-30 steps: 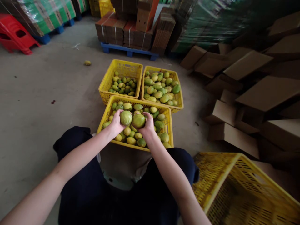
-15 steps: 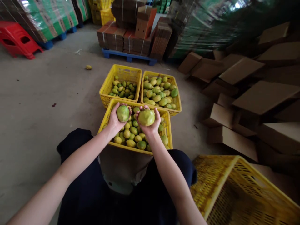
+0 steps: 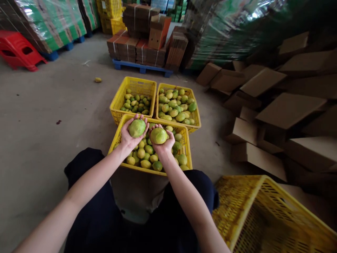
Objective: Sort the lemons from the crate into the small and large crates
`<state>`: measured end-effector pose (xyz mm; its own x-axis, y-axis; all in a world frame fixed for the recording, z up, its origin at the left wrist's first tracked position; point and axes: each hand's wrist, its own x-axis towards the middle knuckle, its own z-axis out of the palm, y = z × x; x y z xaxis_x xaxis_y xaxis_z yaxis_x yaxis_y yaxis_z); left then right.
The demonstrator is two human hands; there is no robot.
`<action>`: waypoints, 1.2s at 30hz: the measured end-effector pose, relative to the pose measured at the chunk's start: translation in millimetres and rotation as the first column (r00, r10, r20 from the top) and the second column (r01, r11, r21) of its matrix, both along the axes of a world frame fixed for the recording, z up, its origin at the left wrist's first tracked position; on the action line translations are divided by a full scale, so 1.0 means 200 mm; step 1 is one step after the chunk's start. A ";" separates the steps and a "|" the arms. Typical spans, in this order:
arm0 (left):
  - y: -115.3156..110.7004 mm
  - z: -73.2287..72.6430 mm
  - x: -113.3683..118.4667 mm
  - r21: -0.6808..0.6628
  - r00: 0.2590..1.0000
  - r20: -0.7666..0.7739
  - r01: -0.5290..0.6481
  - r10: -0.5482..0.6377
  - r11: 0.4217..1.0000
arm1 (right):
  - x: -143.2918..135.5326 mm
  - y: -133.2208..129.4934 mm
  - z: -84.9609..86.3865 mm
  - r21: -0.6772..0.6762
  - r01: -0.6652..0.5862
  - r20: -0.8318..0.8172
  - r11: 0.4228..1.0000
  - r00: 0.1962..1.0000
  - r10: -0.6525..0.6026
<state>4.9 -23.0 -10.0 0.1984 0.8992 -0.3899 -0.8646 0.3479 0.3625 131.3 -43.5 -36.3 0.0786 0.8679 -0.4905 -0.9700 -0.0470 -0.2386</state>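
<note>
**Two fruits up, one in each palm!**

And here we are above the front crate (image 3: 190, 154)! The left hand (image 3: 127, 138) is palm up, its fingers (image 3: 136, 116) curled loosely round a pale-green fruit (image 3: 137, 128). Right beside it, the right hand (image 3: 165, 146) cups a yellow-green fruit (image 3: 158, 136), also palm up, fingers bent about its sides. The two fruits are close together, a narrow gap between them!

Below, the front crate is well stocked with green and yellow fruit. Just behind it stand two more yellow crates: the back-left crate (image 3: 117, 100), with fruit lying low, and the back-right crate (image 3: 199, 119), filled higher. Out on the floor, a stray fruit (image 3: 98, 80) lies well apart, short of a red stool (image 3: 19, 49). Over on the right, cardboard boxes (image 3: 291, 109) sprawl in a heap!
</note>
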 end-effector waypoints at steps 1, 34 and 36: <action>0.00 0.00 0.00 -0.013 1.000 0.002 0.000 0.000 1.000 | -0.01 0.00 -0.01 -0.014 -0.017 -0.011 1.000 1.000 0.017; 0.02 -0.07 0.00 -0.001 0.979 0.191 0.076 -0.074 0.997 | -0.02 -0.01 -0.01 0.137 -0.176 0.103 0.975 0.981 0.163; 0.02 -0.06 0.00 -0.031 0.978 0.201 0.069 -0.061 0.997 | -0.02 0.00 -0.02 0.143 -0.182 0.117 0.973 0.979 0.166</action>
<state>4.3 -18.6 -22.7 0.3335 0.8672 -0.3697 -0.8933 0.4160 0.1699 127.6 -43.8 -40.0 -0.0366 0.9365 -0.3486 -0.9196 -0.1682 -0.3552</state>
